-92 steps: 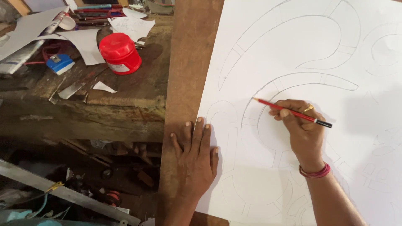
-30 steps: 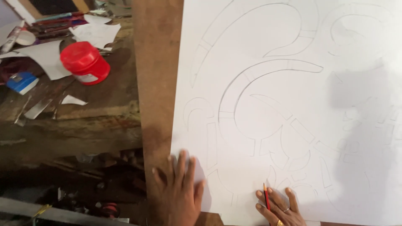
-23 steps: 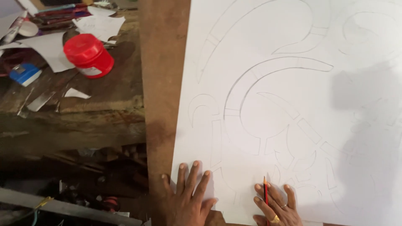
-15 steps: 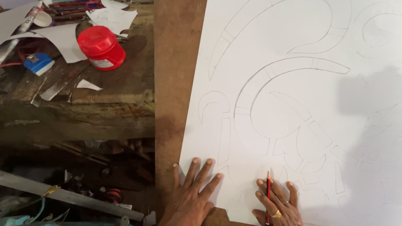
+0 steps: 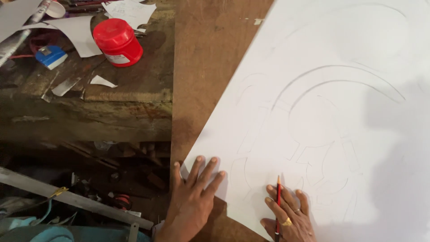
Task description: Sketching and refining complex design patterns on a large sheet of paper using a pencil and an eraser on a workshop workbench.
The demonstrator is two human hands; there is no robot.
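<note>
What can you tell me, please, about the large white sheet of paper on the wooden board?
The white sheet of paper is large, matte and flat, lying askew on a brown wooden board, running out of view at the top and right. Faint pencil outlines of curved bands and small shapes cover it. The left hand presses its lower corner; the right hand rests on its bottom edge, holding a red pencil against it.

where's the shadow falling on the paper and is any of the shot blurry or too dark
Head view: a broad soft shadow darkens the right side of the white sheet, while the left hand casts a small shadow on its corner. The pencil lines read faint but not blurred. The red pencil in the right hand looks sharp, as does the red-lidded jar. The space under the bench, lower left, is too dark to read.
</note>
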